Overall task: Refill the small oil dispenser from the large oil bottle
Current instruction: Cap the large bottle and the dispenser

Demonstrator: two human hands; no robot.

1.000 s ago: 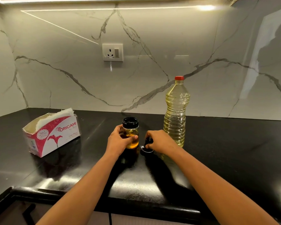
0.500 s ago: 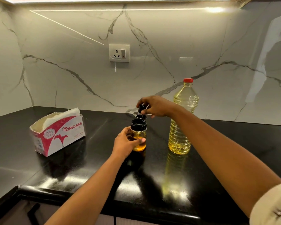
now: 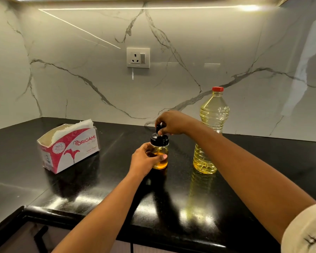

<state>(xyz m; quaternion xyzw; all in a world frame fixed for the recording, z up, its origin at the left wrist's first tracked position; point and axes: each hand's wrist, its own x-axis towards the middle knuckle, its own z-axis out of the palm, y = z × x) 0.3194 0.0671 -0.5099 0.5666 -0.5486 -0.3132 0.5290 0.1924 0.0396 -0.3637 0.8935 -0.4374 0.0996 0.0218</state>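
**Item 1 — small oil dispenser** (image 3: 160, 156): clear glass jar w/ black lid (image 3: 159, 140), upright at the centre of the black counter (image 3: 98, 189). It stands near the large oil bottle (image 3: 214, 114), not touching it. Amber oil fills approx. the lower half.

**Item 2, L hand** (image 3: 145, 160): wrapped round the jar's body, thumb across the front.

**Item 3, R hand** (image 3: 172, 123): fingertips pinch the black knob (image 3: 158, 127) standing at the lid's centre. Can't tell if the knob is fully seated.

**Item 4, large oil bottle:** plastic, pale yellow oil, red cap (image 3: 217, 89) on. The R forearm crosses in front of it.

**Handling note (judgement):** the step concerns the knob at the lid, either fitting or lifting; one view doesn't settle which.
- Move the knob straight up or down w/o tilt.
- Keep the L hand's grip low and firm so the jar doesn't skid on the glossy top.
- Let any drips fall inside the jar.
- The red cap must come off before any pour.

**Writing:**
- Tissue box (image 3: 69, 148), far left: "ORIGAMI" in red, plus a round "No.1" seal. The smaller script is too fine to read.
- Jar, bottom edge: letters approx. "GARO", the rest hidden by the L hand.
- No label visible on the bottle.
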